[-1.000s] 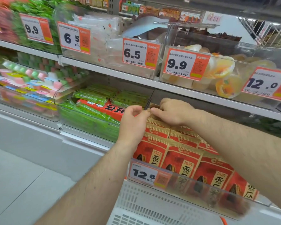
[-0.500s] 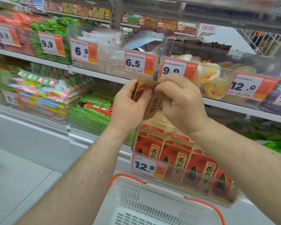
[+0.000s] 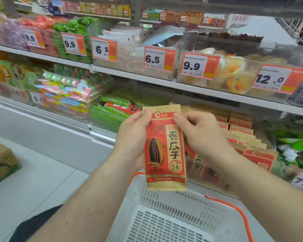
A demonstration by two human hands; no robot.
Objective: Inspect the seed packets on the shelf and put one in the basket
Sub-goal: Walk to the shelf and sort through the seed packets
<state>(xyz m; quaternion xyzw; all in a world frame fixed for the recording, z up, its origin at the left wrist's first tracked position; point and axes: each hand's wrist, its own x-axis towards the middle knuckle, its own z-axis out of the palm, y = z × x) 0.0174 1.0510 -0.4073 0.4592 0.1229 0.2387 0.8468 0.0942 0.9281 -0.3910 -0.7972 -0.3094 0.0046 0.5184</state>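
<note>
1. The red and tan paper seed packet printed with a dark sunflower seed (image 3: 165, 151) is now out of the shelf bin and held upright, front face toward the camera. 1 second ago both hands were down among the stacked packets; half a second ago the packet was up but folded between the hands and hard to read.

2. The left hand (image 3: 132, 145) grips the packet along its left edge, thumb pressed on the upper left corner and fingers hidden behind. The right hand (image 3: 202, 135) pinches the upper right edge between thumb and fingers. Both hands are closed on the packet, neither spread wide.

3. The packet hangs in the air between the clear plastic shelf bin of matching red seed packets (image 3: 241, 144), just behind and to the right, and the white perforated plastic shopping basket with orange handles (image 3: 224, 215) below. Its lower edge overlaps the basket's far rim in this view, but I cannot tell whether it touches.

4. The camera has tilted down since 1 second ago, so much more of the basket's inside shows, and no packet is visible in it.

5. My reading: the pick is done and the inspection is under way, with the printed face presented flat for reading. What remains is to lower and release the packet into the basket, which sits almost directly beneath.

6. The orange and white price tags (image 3: 198, 66) along the upper shelf are unaffected.
</note>
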